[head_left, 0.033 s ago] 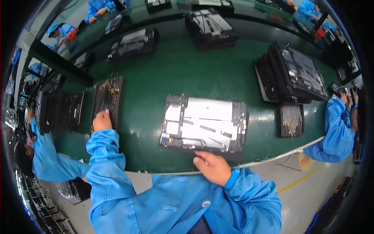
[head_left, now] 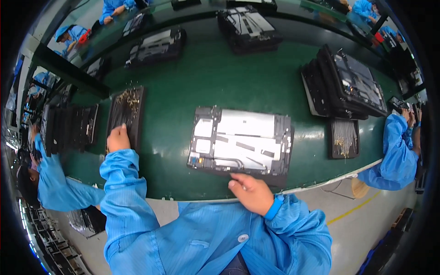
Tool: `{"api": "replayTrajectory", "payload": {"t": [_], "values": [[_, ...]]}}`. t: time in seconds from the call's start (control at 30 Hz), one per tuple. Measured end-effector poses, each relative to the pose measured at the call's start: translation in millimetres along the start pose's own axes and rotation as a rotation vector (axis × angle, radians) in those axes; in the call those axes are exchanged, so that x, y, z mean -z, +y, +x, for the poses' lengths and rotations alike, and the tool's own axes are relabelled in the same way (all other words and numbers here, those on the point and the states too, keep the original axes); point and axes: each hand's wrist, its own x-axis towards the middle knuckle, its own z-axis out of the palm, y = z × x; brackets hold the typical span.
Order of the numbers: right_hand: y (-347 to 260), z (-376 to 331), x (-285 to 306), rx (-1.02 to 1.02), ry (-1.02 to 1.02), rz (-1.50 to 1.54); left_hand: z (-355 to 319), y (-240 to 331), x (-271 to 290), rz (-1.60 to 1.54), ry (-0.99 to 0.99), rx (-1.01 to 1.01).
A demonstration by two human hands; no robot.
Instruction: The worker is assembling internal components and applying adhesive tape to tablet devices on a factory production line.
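Note:
In front of me lies a flat tablet-like device (head_left: 250,134) with its innards bare: silvery battery-like panels in a black frame. It rests on a dark pad (head_left: 276,180). My right hand (head_left: 253,193) is at its near edge, fingers curled in and thumb close to the forefinger; whether anything is between them is hidden. At left, my left hand (head_left: 119,138) reaches over a black tray (head_left: 138,110) of thin dark cables (head_left: 123,112) with gold-coloured ends. Its fingers are bent together over the cables, and their tips cannot be made out.
Stacked devices in black trays (head_left: 332,94) stand at right, beside a smaller tray of thin pale cables (head_left: 343,137). Upright black trays (head_left: 71,126) line the left. More devices (head_left: 250,27) lie at the back. Co-workers in blue (head_left: 396,149) sit on both sides.
The whole scene sits slightly higher in the picture. Against the table, both hands and the device show hardly any movement.

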Motion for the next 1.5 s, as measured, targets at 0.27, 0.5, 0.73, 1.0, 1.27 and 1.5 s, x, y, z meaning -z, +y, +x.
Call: {"api": "replayTrajectory", "payload": {"t": [0.27,0.5,0.73,1.0,1.27,1.5], "values": [[8,21,-1,0.015,0.129,0.076,-45,64,37,-0.037,0.256,-0.619],[-40,8,12,0.266,0.138,0.061,-124,109,61,-0.196,-0.254,-1.288],[-34,0,34,0.046,-0.35,-0.14,-140,106,59,-0.298,-0.281,-1.321],[-8,-5,31,-0.222,-0.35,0.045,-148,99,44,-0.282,-0.485,-1.192],[-11,-2,20,-0.413,-0.48,0.446,-177,115,31,-0.534,-0.693,-1.177],[0,-3,19,-0.315,-0.477,0.388,-179,115,29,-0.576,-0.631,-1.175]]}}
